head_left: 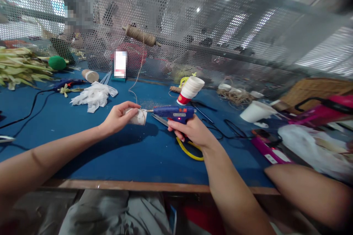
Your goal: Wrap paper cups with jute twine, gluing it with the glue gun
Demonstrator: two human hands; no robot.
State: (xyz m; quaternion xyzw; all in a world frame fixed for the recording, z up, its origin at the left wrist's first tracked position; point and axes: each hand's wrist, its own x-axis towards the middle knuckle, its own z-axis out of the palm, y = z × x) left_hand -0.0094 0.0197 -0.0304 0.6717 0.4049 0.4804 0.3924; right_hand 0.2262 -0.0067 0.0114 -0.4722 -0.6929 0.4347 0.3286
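My left hand [123, 116] is closed around a small white paper cup [140, 117] lying on its side above the table. A strand of twine [133, 91] runs down to that cup from a spool of twine [140, 36] on the mesh panel. In my right hand [190, 128] is a blue hot glue gun [174, 112] with a lit red light, its nozzle touching or very near the cup's edge. Below the gun lie scissors with yellow handles [190, 154], partly hidden by my right hand.
A stack of paper cups [191, 89] stands behind the glue gun. Crumpled white plastic [94, 95], a second glue gun [68, 83] and a green ball [57, 62] lie left. A purple power strip [268, 149] and another person's arm [306, 191] are at right. A perforated metal panel [176, 18] borders the table.
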